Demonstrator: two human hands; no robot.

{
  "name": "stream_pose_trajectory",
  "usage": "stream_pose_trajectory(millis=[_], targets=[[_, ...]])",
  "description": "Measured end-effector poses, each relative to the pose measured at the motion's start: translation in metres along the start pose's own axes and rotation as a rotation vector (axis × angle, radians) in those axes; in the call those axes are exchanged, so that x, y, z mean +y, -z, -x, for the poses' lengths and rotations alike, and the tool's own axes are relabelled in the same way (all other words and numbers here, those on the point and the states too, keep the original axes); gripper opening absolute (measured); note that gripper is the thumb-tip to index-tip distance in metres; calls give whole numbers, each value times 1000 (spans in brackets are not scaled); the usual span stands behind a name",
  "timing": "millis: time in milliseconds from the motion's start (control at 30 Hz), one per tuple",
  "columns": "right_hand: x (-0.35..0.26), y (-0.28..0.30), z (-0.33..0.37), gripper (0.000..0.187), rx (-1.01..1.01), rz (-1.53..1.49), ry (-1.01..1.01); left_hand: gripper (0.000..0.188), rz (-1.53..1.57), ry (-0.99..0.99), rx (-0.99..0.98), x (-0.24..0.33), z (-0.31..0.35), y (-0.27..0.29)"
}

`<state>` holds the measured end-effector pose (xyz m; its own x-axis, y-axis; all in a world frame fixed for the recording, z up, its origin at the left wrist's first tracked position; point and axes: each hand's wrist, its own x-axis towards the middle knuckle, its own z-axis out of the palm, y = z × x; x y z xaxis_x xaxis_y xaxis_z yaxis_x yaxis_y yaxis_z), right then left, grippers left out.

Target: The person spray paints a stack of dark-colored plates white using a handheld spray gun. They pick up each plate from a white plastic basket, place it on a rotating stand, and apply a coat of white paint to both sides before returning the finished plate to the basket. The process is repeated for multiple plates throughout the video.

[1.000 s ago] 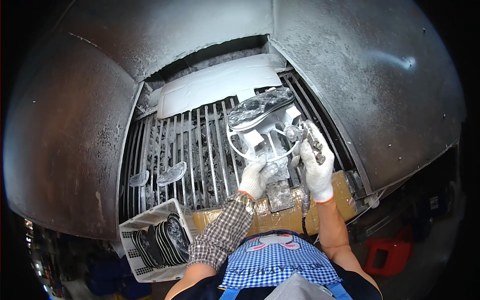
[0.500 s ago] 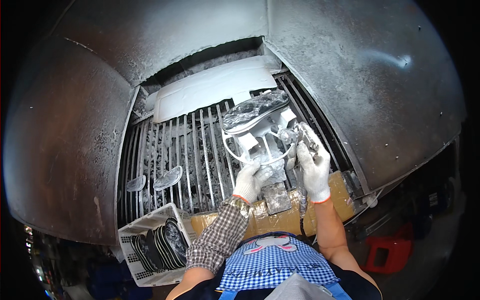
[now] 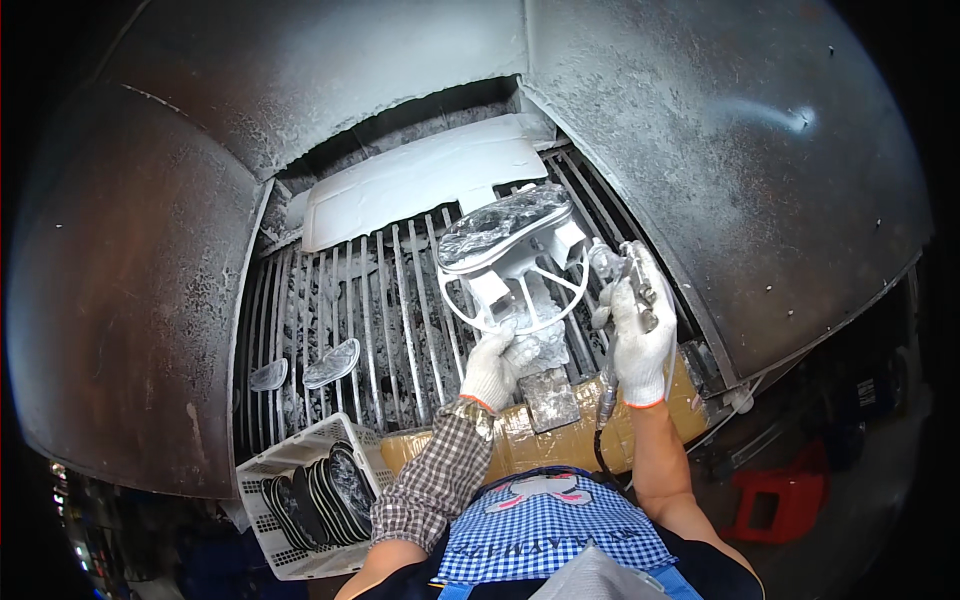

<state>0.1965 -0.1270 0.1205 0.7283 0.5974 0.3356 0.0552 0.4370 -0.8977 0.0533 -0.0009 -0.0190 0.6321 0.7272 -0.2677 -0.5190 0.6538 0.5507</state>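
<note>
1. L hand, gloved: fingers curled at near rim of white spoked wheel; pinching or just resting, can't tell.
2. R hand, gloved: wrapped round metal gun-type tool, prob. a sprayer; hose runs down toward the body.
3. Main piece: dark-topped, pale-edged sole, at far side of wheel, above two white blocks. Gun just R of wheel, apart from sole.
4. Technique (my judgmt): turn wheel by near rim w/ L fingertips, slow + even, so the sole doesn't shift on its blocks.
5. Gun tip best held at const. gap from sole edge, clear of spokes + L fingers; hose slack, off the wheel.
6. Surroundings: grate below; pale sheet far side; two small oval pads on L part of grate; white crate near L, w/ stacked soles inside.
</note>
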Motion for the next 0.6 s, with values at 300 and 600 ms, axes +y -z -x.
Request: stream_pose_trajectory(millis=[300,600], targets=[[3,6,-2,52,-108,-76,-86,34,-40,29,-29,6,4,2],[-1,18,-16,48,-28,-64,-61,31,-41,26,82,12,-3,26]])
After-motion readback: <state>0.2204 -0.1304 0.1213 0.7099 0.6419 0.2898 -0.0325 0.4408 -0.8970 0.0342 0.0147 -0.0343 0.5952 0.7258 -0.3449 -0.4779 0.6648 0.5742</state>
